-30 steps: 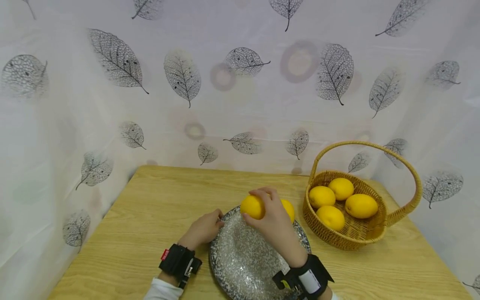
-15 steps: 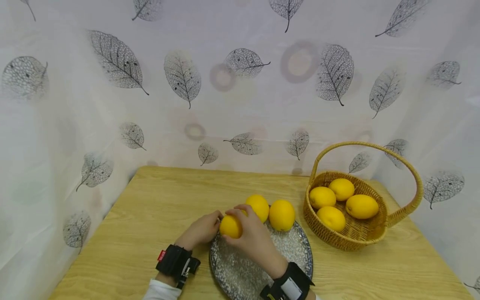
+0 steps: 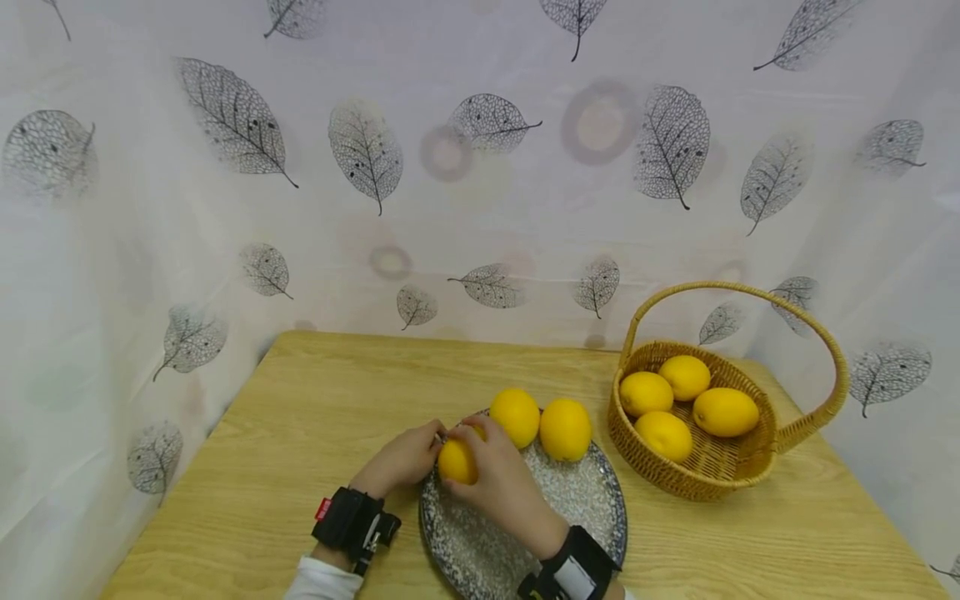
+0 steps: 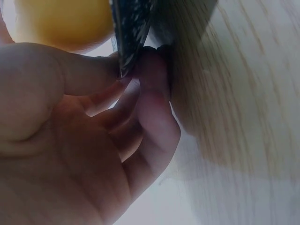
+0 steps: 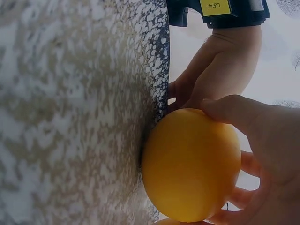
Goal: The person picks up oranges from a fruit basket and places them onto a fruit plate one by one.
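Observation:
My right hand grips a yellow lemon from above, thumb on one side and fingers on the other. This lemon sits right at the left rim of a round speckled grey plate. Two more lemons, one and another, lie side by side at the plate's far edge. My left hand pinches the plate's left rim, its thumb over the rim and fingers beneath, as the left wrist view shows near the plate edge.
A wicker basket with a tall handle stands right of the plate, holding several lemons. All of this is on a wooden table. A leaf-patterned sheet hangs behind and along both sides.
My right hand has carried its lemon left and nearer, down to the plate's left rim, uncovering the two lemons at the far edge. My left hand has stayed at the rim.

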Tool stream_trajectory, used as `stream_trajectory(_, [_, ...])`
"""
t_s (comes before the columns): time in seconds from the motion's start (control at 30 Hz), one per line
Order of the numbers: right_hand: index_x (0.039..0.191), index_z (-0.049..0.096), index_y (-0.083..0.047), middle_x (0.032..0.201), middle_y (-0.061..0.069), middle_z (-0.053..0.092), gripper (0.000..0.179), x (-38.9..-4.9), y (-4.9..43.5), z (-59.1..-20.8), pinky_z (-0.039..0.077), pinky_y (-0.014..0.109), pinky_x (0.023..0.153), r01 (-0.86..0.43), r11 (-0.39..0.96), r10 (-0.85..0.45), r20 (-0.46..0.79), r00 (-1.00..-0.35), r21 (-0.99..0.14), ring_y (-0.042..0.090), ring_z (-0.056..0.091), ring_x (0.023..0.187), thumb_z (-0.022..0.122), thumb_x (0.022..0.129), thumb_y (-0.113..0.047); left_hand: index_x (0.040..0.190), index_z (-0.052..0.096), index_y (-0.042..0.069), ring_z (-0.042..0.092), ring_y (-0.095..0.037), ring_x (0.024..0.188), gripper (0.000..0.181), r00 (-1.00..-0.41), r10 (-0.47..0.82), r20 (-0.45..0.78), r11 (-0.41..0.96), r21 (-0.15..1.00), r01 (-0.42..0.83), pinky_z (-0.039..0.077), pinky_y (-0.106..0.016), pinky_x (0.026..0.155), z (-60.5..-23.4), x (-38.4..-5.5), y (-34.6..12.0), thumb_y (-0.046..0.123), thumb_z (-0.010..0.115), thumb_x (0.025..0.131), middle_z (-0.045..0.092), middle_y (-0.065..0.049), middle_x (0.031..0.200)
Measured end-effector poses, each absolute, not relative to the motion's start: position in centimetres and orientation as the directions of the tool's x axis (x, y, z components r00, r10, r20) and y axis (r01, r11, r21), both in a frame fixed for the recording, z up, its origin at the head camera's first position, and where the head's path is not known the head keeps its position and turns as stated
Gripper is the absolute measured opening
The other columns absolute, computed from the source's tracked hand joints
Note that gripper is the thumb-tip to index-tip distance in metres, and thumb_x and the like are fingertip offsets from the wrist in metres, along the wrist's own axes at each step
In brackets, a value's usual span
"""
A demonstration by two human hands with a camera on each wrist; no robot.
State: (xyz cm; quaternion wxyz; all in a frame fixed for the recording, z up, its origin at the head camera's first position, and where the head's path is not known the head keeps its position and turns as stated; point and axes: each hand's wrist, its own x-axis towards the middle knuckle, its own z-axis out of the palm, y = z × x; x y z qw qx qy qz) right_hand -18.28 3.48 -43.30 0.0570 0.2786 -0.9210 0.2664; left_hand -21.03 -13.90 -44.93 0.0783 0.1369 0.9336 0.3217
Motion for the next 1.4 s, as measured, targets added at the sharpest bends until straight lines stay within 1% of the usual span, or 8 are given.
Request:
stream_trajectory(0.13, [0.127,0.06,-0.014,0.134,0.016,0.053,0.056,-18.2,3.5,-43.3,0.052,0.051,0.094,-0.557,0.707,-0.485,0.275,-0.83,-0.436,0.032,0.051,0.122,0.078,0.077,-0.034,0.114,0.059,0.003,0.054,-0.019,0.071,0.02,-0.949,0.307,-0.074,0.76,0.619,0.197,0.045,-0.035,0.064,-44.9,-21.0,-13.9,0.005,0.046,0.099,0.07,-0.02,0.105])
stream_trajectory(0.27, [0.128,0.06,-0.015,0.134,0.016,0.054,0.058,-18.0,3.6,-43.0,0.052,0.052,0.094,-0.561,0.712,-0.486,0.281,-0.828,-0.422,0.032,0.051,0.122,0.079,0.076,-0.035,0.115,0.058,0.0,0.053,-0.019,0.069,0.02,-0.942,0.329,-0.063,0.751,0.622,0.221,0.042,-0.033,0.061,-44.9,-20.9,-14.1,0.005,0.046,0.099,0.069,-0.022,0.104])
stream_trajectory(0.33, [0.128,0.06,-0.015,0.134,0.015,0.054,0.058,-17.9,3.6,-42.8,0.051,0.052,0.095,-0.561,0.713,-0.488,0.277,-0.828,-0.42,0.032,0.051,0.122,0.079,0.076,-0.035,0.114,0.057,-0.001,0.052,-0.018,0.066,0.019,-0.937,0.346,-0.044,0.747,0.617,0.247,0.041,-0.031,0.059,-44.8,-20.8,-14.2,0.006,0.047,0.099,0.069,-0.022,0.102])
stream_trajectory(0.4, [0.127,0.061,-0.015,0.134,0.014,0.055,0.057,-17.9,3.7,-42.5,0.051,0.052,0.095,-0.566,0.712,-0.492,0.28,-0.824,-0.416,0.031,0.051,0.122,0.079,0.076,-0.035,0.112,0.058,-0.001,0.051,-0.017,0.065,0.017,-0.937,0.347,-0.04,0.746,0.617,0.25,0.041,-0.03,0.058,-44.6,-20.8,-14.1,0.006,0.048,0.098,0.069,-0.021,0.098])
stream_trajectory(0.53, [0.123,0.064,-0.015,0.132,0.012,0.056,0.052,-17.9,3.9,-42.2,0.049,0.051,0.098,-0.569,0.708,-0.495,0.28,-0.822,-0.418,0.029,0.05,0.122,0.079,0.076,-0.033,0.109,0.059,0.003,0.051,-0.018,0.067,0.015,-0.945,0.322,-0.06,0.748,0.627,0.215,0.04,-0.031,0.06,-44.7,-20.9,-13.9,0.007,0.049,0.098,0.069,-0.019,0.095])
stream_trajectory(0.83, [0.116,0.068,-0.015,0.128,0.011,0.06,0.041,-18.2,4.3,-41.1,0.049,0.051,0.097,-0.581,0.695,-0.497,0.3,-0.814,-0.423,0.029,0.052,0.119,0.077,0.079,-0.029,0.11,0.059,0.005,0.046,-0.016,0.061,0.015,-0.951,0.3,-0.077,0.76,0.622,0.19,0.036,-0.029,0.056,-44.4,-21.0,-13.7,0.01,0.052,0.098,0.062,-0.011,0.08])
stream_trajectory(1.03, [0.114,0.068,-0.016,0.128,0.009,0.06,0.036,-18.0,4.5,-40.4,0.048,0.051,0.098,-0.562,0.697,-0.484,0.287,-0.827,-0.445,0.029,0.051,0.12,0.075,0.081,-0.028,0.112,0.059,0.003,0.046,-0.016,0.061,0.017,-0.949,0.302,-0.087,0.767,0.614,0.187,0.036,-0.029,0.056,-44.4,-21.1,-13.8,0.01,0.051,0.099,0.062,-0.01,0.079])
stream_trajectory(1.4, [0.114,0.068,-0.018,0.127,0.008,0.061,0.035,-17.8,4.6,-40.6,0.049,0.051,0.096,-0.555,0.7,-0.481,0.278,-0.832,-0.45,0.028,0.052,0.118,0.075,0.081,-0.029,0.112,0.059,0.003,0.046,-0.016,0.06,0.017,-0.949,0.302,-0.092,0.766,0.616,0.184,0.035,-0.029,0.056,-44.3,-21.0,-13.7,0.011,0.051,0.099,0.06,-0.009,0.077])
